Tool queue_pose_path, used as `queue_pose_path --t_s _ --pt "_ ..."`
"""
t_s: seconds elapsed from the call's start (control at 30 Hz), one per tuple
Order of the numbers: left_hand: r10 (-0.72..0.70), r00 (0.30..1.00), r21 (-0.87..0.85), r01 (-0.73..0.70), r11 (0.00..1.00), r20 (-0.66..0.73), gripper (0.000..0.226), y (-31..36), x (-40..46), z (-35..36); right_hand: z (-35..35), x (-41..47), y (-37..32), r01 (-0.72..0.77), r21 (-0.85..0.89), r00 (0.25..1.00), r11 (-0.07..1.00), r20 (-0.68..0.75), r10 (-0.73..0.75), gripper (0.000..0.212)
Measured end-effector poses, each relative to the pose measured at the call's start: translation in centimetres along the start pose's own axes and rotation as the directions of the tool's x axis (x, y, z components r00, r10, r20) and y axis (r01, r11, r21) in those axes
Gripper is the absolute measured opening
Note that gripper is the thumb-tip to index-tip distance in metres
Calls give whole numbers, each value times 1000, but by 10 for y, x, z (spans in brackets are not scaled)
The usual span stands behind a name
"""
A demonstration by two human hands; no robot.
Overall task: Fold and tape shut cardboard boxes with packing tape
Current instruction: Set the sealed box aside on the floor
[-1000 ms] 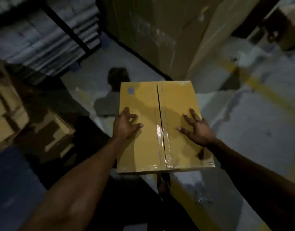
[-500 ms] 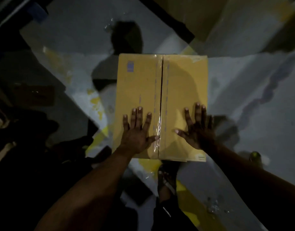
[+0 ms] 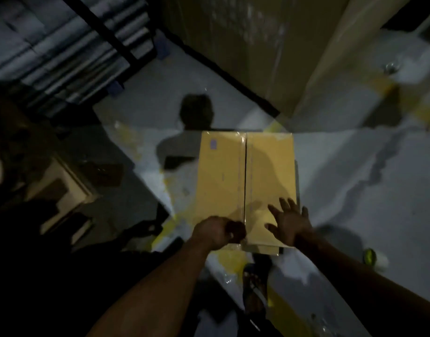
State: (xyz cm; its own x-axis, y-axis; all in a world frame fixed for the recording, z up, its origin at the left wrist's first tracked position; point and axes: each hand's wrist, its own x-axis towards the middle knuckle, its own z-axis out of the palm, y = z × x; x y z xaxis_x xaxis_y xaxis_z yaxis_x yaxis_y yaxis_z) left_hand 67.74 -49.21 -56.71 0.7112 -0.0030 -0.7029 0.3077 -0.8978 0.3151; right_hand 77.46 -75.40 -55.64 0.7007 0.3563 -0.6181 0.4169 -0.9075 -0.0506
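A yellow cardboard box [image 3: 221,178] lies on the grey floor with its flaps closed. A strip of clear packing tape [image 3: 244,171] runs along the centre seam. My left hand [image 3: 215,232] is curled into a fist at the near end of the seam, by the box's near edge; nothing shows inside it in the dim, blurred view. My right hand [image 3: 290,222] rests with fingers spread on the right flap near the near right corner.
A tall cardboard carton [image 3: 233,45] stands behind the box. Stacked flat sheets [image 3: 63,45] fill a rack at the upper left, and dim cartons [image 3: 70,186] sit at the left. My sandalled foot [image 3: 254,283] is just below the box. A small yellow-green object [image 3: 369,256] lies at the right.
My left hand slid back along the seam to the near edge and curled from flat into a fist. My right hand moved slightly nearer the corner. The camera tilted upward.
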Motion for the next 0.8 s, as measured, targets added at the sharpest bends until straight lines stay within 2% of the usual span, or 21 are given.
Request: queue_pose_path --t_s 0.1,0.2,0.33,0.5,0.57,0.67,0.8 --pt "-11 996 -193 -6 981 -92 71 18 -92 -40 -53 -75 -24 65 67 996 996 -63 -61 69" --pt "20 964 -274 -95 957 -264 53 35 -205 -91 -100 -166 -53 145 143 985 979 -111 -130 68" --pt "52 850 -327 -258 909 -525 51 35 -375 -143 -150 -305 -115 224 150 948 963 -264 -179 60" --pt "28 736 -365 -369 855 -676 52 -29 -577 -123 -173 -456 -224 353 121 872 928 -403 -280 51" --pt "-36 701 -358 -319 878 -713 50 -63 -645 -104 -177 -500 -275 420 94 825 903 -454 -337 50" --pt "-121 685 -357 -213 910 -718 52 -112 -724 -85 -190 -546 -351 533 22 736 846 -504 -451 49" --pt "-195 604 -393 -214 894 -773 52 -168 -802 -84 -224 -585 -450 660 -4 645 751 -509 -569 44"
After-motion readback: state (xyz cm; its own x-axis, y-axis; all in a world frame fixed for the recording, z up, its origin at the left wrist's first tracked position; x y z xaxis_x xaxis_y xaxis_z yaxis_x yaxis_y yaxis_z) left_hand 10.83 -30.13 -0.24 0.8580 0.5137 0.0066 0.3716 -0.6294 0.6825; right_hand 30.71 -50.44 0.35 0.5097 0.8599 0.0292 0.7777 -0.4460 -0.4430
